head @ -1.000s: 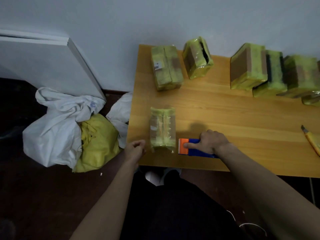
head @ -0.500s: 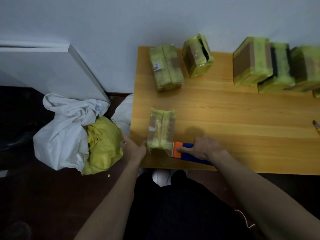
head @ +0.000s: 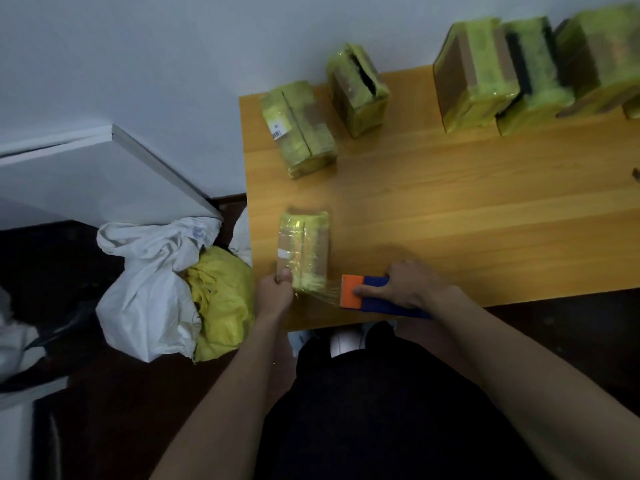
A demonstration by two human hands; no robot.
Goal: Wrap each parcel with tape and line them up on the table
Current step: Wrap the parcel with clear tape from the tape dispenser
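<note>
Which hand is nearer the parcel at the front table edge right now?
Left. The left hand holds the parcel at its near left corner; the right hand rests on the tape dispenser, just right of it.

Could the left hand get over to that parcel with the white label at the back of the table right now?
Probably not at once: the left hand grips the near parcel, still joined by tape to the dispenser. The bare table between leaves the way to the labelled parcel free.

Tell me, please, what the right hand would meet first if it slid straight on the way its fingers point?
The right hand, holding the dispenser, points left, so it would probably first meet the near parcel, held by the left hand.
</note>
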